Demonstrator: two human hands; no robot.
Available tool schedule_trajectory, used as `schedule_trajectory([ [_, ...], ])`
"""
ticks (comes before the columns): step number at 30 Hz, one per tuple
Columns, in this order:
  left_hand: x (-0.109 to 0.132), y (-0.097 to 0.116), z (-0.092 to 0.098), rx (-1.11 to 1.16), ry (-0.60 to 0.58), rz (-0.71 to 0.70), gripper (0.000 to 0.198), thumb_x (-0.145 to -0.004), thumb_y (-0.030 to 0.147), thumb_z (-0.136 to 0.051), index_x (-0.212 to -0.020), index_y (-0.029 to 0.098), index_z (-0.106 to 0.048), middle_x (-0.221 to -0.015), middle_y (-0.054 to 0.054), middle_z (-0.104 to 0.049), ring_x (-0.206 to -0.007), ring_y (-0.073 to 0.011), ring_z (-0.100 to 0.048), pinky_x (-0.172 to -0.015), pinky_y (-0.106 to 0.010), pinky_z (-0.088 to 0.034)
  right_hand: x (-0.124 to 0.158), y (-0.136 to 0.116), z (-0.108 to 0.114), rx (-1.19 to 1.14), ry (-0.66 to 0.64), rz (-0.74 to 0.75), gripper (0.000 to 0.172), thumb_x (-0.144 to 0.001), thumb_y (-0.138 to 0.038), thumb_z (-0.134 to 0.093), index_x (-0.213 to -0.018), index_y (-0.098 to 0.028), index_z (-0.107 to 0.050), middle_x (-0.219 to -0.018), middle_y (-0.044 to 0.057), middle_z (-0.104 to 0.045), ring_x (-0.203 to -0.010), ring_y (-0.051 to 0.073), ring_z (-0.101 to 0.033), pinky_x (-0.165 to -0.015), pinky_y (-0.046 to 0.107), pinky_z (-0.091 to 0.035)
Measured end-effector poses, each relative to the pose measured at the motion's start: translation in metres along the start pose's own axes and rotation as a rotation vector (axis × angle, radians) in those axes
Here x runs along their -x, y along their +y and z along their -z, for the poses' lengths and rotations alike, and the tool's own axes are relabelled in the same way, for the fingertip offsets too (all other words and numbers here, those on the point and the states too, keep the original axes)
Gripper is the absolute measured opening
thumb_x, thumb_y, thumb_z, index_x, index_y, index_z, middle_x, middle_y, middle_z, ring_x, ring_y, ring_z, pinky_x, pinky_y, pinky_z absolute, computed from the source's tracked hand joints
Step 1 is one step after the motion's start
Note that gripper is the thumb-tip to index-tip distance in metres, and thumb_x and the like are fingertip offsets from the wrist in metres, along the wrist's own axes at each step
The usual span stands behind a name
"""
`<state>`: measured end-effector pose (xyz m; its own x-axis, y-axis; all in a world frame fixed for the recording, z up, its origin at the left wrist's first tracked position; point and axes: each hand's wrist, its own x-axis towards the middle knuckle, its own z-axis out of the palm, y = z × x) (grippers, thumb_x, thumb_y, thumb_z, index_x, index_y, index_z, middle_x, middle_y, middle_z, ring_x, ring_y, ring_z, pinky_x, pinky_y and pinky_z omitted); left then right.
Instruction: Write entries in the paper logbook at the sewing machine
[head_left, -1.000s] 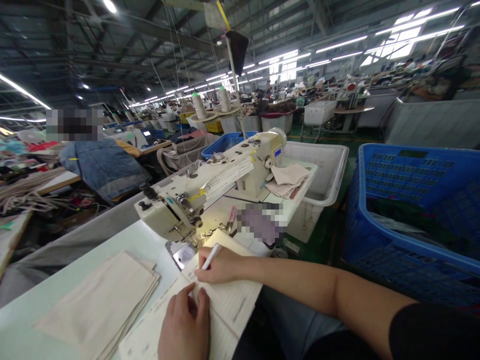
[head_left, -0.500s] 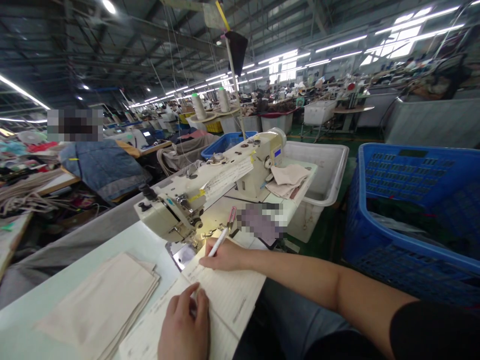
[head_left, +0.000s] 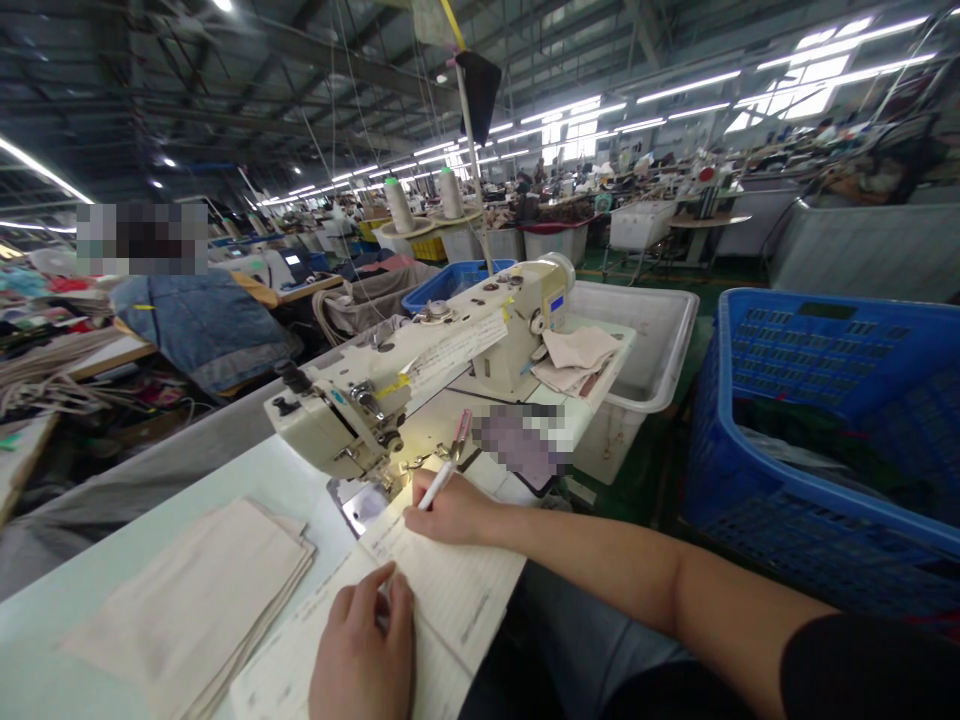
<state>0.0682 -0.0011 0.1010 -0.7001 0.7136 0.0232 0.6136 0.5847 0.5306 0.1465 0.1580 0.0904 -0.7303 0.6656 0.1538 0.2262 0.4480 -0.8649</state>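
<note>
My right hand [head_left: 448,512] is closed round a white pen [head_left: 437,483], its tip on the upper part of a lined paper form [head_left: 450,590] lying on the sewing table. My left hand [head_left: 365,655] presses flat on the lower part of the same form, fingers together and stretched out. The cream sewing machine [head_left: 409,375] stands just beyond my right hand, its needle lamp lit.
A stack of beige fabric pieces [head_left: 199,600] lies left of the form. A white bin [head_left: 652,350] and a blue crate [head_left: 825,430] stand to the right. Folded beige cloth [head_left: 574,355] rests by the machine. Denim garments [head_left: 202,330] and other workstations fill the left and far side.
My right hand with the pen has moved up the form, away from me toward the machine. The left hand has stayed pressed on the paper.
</note>
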Motion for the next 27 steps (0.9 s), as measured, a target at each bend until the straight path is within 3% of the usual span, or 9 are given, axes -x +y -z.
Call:
schedule_trajectory([
  [11, -0.0007, -0.0029, -0.0001, 0.012, 0.007, -0.009, 0.052, -0.078, 0.062, -0.037, -0.103, 0.025, -0.064, -0.097, -0.005, -0.059, -0.083, -0.022, -0.056, -0.085, -0.04, -0.042, 0.0, -0.0028, -0.0037, 0.031, -0.121, 0.094, 0.026, -0.081, -0.036, -0.071, -0.073, -0.02, -0.051, -0.068, -0.006, -0.052, -0.067, 0.012, -0.049, -0.06, 0.021, -0.034],
  [27, -0.0009, -0.0021, -0.0013, -0.004, -0.004, 0.0, 0.05, -0.08, 0.061, -0.035, -0.104, 0.026, -0.063, -0.101, -0.004, -0.059, -0.088, -0.0214, -0.056, -0.084, -0.038, -0.04, -0.0015, 0.0011, -0.0079, 0.057, -0.135, 0.099, 0.025, -0.081, -0.037, -0.067, -0.074, -0.022, -0.049, -0.07, -0.005, -0.052, -0.069, 0.013, -0.048, -0.06, 0.023, -0.033],
])
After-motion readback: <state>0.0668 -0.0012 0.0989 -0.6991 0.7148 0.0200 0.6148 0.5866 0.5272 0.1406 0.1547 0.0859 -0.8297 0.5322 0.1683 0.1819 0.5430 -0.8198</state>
